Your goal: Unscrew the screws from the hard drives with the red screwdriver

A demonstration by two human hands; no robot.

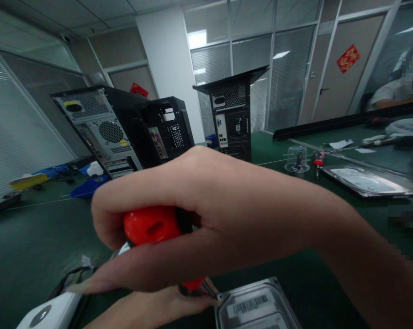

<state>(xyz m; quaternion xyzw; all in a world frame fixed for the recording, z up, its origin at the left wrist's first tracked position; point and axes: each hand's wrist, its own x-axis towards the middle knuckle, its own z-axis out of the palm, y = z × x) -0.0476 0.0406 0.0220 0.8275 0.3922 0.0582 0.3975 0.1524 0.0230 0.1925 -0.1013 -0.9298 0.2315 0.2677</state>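
Observation:
My right hand (199, 219) reaches in from the right and is wrapped round the red handle of a screwdriver (151, 225). The screwdriver slants down to the right, and its metal shaft meets the near corner of a hard drive (251, 306). Below, my left hand (151, 308) has its fingers closed around the lower shaft, right at that corner. Part of those fingers is hidden behind my right hand. The silver drive, with a barcode label, lies at the bottom edge of the view.
Computer cases (112, 132) stand at the back left, another case (230, 114) mid-back. To the right are a clear cup (297, 160), a second screwdriver (318, 162) and another hard drive (367, 180). A white device (50, 310) lies front left, a blue bin (90, 186) behind. A person sits far right.

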